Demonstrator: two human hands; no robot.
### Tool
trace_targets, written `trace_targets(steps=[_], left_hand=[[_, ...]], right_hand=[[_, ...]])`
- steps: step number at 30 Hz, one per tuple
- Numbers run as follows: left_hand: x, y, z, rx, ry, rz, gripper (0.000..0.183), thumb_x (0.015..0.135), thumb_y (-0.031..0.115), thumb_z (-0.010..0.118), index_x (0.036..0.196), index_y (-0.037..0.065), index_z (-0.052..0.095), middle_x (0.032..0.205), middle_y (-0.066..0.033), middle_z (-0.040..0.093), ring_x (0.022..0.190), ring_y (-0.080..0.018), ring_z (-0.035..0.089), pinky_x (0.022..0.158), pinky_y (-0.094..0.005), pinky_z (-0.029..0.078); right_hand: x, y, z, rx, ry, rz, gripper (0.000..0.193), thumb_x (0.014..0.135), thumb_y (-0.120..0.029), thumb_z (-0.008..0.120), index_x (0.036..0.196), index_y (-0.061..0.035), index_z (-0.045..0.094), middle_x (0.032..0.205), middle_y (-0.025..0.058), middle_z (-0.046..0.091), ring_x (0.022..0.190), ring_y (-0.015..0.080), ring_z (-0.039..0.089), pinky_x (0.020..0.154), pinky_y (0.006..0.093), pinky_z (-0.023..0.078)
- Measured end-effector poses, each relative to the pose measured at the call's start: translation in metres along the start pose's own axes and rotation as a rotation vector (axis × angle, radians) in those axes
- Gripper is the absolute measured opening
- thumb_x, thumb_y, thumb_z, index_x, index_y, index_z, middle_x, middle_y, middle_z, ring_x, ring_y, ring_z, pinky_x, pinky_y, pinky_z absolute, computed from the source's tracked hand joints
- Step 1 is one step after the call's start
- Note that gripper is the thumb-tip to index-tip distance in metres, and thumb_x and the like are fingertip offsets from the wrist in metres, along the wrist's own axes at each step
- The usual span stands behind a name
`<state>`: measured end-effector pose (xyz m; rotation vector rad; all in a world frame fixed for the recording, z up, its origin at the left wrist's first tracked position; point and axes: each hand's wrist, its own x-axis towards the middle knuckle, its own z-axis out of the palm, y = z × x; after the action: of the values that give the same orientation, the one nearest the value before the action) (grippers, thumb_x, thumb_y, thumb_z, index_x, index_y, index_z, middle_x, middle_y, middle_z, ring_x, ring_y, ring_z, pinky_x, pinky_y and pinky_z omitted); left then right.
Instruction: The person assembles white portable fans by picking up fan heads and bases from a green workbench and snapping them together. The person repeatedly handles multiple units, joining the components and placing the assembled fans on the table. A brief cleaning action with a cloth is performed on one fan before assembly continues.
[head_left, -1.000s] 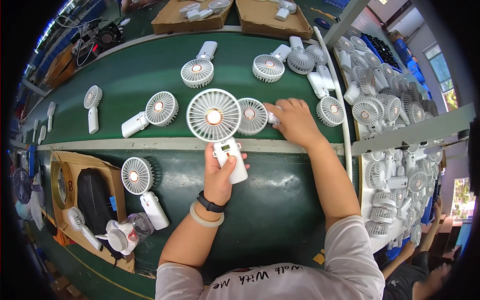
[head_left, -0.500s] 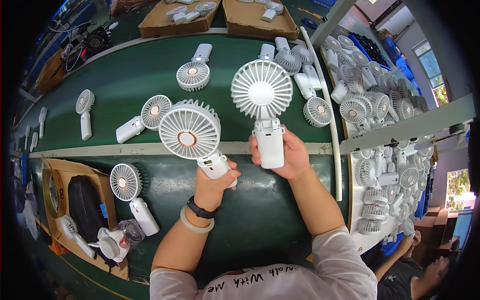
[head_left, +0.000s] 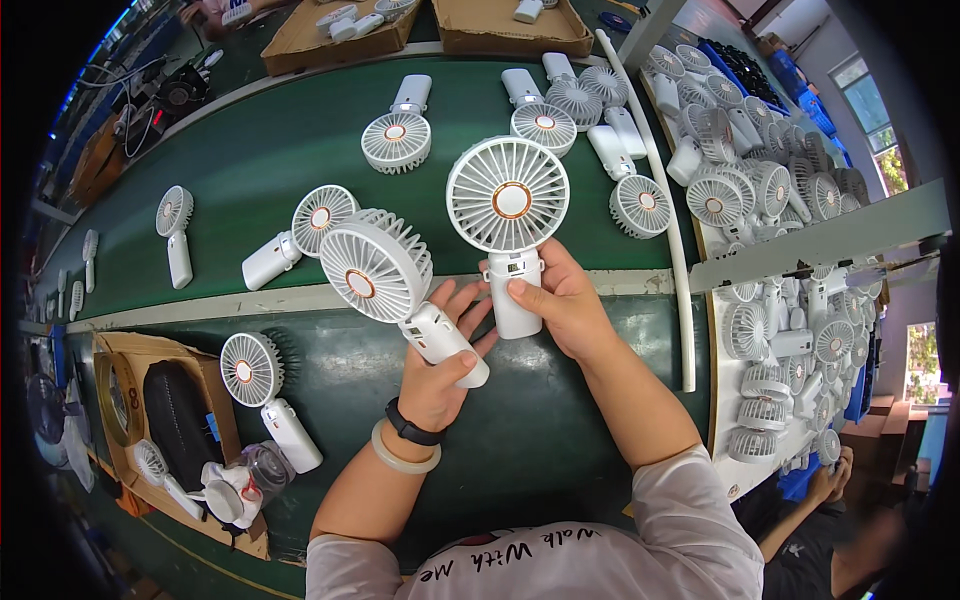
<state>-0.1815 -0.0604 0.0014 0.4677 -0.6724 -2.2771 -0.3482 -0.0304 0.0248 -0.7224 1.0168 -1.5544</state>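
Observation:
My left hand (head_left: 438, 375) holds a white handheld fan (head_left: 362, 284) by its handle, the thumb across the handle and the fingers spread behind it. The fan's head leans to the left, showing an orange ring at its hub. My right hand (head_left: 562, 305) grips another white handheld fan (head_left: 508, 198) upright, thumb on the front of its handle near a small dark display. This fan's orange-ringed front is turned toward me. The two handles are close together over the green bench (head_left: 540, 440). Just beyond my left hand's fan, a similar fan (head_left: 319, 218) lies on the green belt.
More fans lie along the belt (head_left: 240, 150), with a dense pile (head_left: 785, 340) on the right beyond a white tube (head_left: 655, 180). At left, a cardboard tray (head_left: 135, 345) holds a tape roll and a black pouch. A person's arm (head_left: 800, 515) shows at lower right.
My right hand has turned its fan from its back to its orange-ringed front and brought it slightly left. My left hand's fingers have spread out, and its fan has tilted.

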Motion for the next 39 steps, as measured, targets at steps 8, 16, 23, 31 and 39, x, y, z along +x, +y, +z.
trace_targets(steps=[8,16,23,31,39], left_hand=[[0.002,-0.001,-0.004,0.082,-0.104,-0.011,0.09,0.071,0.01,0.07,0.143,0.017,0.016,0.143,-0.0117,0.027,0.13,-0.0294,0.032,0.1,-0.0472,0.037],[0.005,0.002,-0.009,0.09,-0.142,-0.031,0.084,0.07,0.012,0.071,0.139,0.013,0.023,0.131,-0.0144,0.04,0.116,-0.029,0.047,0.089,-0.0439,0.047],[0.0,0.002,-0.022,-0.278,-0.243,-0.138,0.077,0.07,0.016,0.071,0.135,0.015,0.029,0.116,-0.0173,0.049,0.1,-0.0275,0.057,0.076,-0.0434,0.053],[0.004,0.002,-0.022,-0.221,-0.238,-0.104,0.079,0.069,0.016,0.072,0.135,0.014,0.029,0.114,-0.0162,0.05,0.098,-0.027,0.058,0.075,-0.043,0.054],[0.001,0.004,-0.019,-0.11,-0.232,-0.127,0.087,0.067,0.016,0.075,0.137,0.013,0.023,0.113,-0.0158,0.051,0.099,-0.0264,0.058,0.075,-0.0426,0.054]], right_hand=[[0.001,0.002,-0.007,0.016,0.003,0.016,0.04,0.083,-0.005,0.059,0.12,-0.0022,0.045,0.107,0.0132,0.061,0.096,0.0195,0.06,0.085,0.033,0.048],[-0.005,0.011,0.001,-0.572,-0.127,-0.125,0.044,0.084,-0.018,0.063,0.121,-0.0008,0.048,0.116,0.0108,0.052,0.104,0.0189,0.052,0.088,0.032,0.042],[0.088,-0.02,-0.044,-1.496,0.305,-0.68,0.046,0.075,-0.028,0.068,0.112,-0.0024,0.057,0.125,0.0247,0.045,0.119,0.0382,0.041,0.1,0.0434,0.033],[0.128,-0.01,-0.084,-1.921,0.384,-0.509,0.071,0.069,-0.032,0.073,0.123,0.0038,0.045,0.126,0.0275,0.043,0.117,0.0404,0.041,0.098,0.0444,0.034],[0.052,-0.019,-0.031,-1.58,-0.054,-0.557,0.068,0.069,-0.027,0.073,0.126,-0.0026,0.045,0.12,0.0136,0.05,0.111,0.0292,0.046,0.094,0.0423,0.036]])
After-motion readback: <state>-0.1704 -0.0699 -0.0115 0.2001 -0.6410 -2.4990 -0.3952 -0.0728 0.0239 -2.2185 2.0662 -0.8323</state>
